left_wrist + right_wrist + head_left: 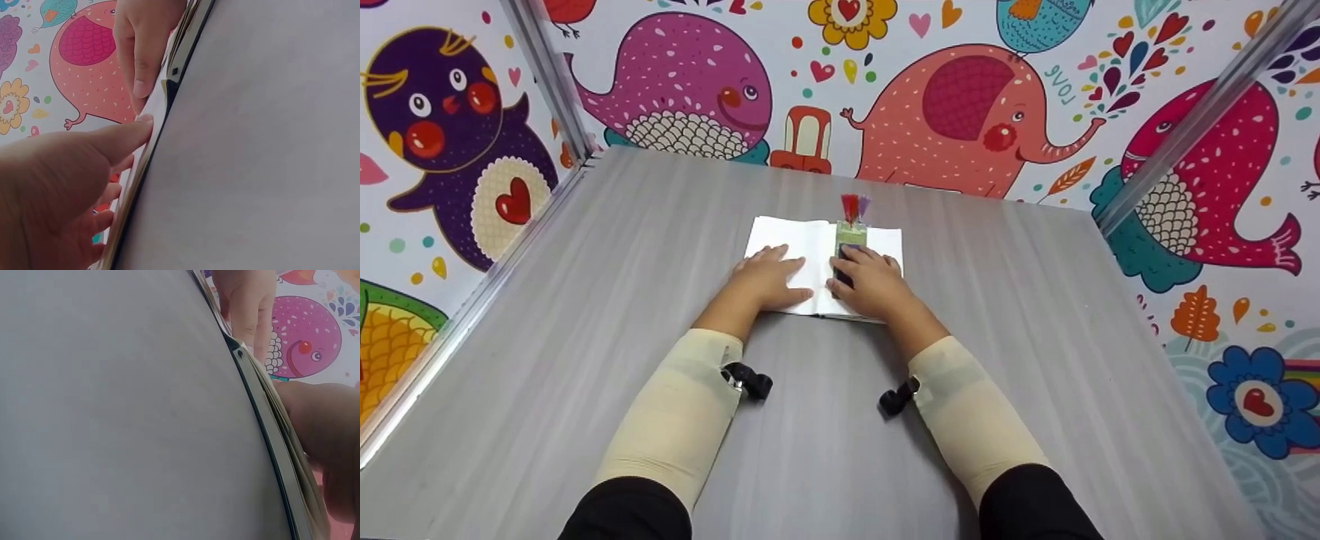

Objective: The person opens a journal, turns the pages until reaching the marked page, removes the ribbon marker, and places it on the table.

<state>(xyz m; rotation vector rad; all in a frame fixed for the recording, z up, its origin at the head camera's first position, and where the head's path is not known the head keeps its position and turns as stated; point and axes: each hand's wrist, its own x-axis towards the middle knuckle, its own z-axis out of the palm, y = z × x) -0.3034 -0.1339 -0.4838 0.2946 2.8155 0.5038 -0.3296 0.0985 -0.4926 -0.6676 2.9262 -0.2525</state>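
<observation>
An open notebook [789, 231] with blank white pages lies on the table. On its left page my left hand [767, 279] rests with the fingers spread, the thumb near the centre fold. A green and dark blue bookmark-like strip [851, 236] lies along the right page, close to the fold. Red and purple tassels [850, 207] stick out past the notebook's far edge. My right hand [874, 285] lies over the strip's lower part and the right page, hiding some of both. The left wrist view shows my left thumb [126, 136] on the page near the notebook's edge.
The grey table [585, 300] runs up to patterned walls [810, 82] at the back and sides, with metal posts [559, 82] at the corners. A small black camera [748, 380] sits on the left wrist, another camera [898, 397] on the right.
</observation>
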